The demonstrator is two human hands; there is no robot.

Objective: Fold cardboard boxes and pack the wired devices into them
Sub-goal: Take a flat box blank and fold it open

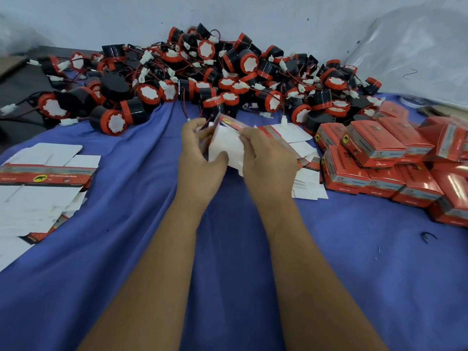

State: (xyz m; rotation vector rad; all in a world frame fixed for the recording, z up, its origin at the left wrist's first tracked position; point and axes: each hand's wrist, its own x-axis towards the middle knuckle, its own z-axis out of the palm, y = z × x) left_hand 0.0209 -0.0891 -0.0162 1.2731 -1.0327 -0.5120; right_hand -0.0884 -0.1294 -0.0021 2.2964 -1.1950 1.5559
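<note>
In the middle of the frame, the left hand [200, 158] and right hand [268, 160] hold a half-folded box [225, 145], fingers curled tight around it.

Two hands fold a box at a packing surface

The left hand [200, 158] and right hand [268, 158] grip a half-formed cardboard box [226, 145] above blue cloth [228, 249], before heaped wired devices [202, 72]; flat blanks [43, 178] lie left, finished boxes [392, 163] right.

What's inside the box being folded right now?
The box shows only white inner flaps, held by the left hand and right hand. Its inside is hidden by hands and flaps; no device visible there.
</note>
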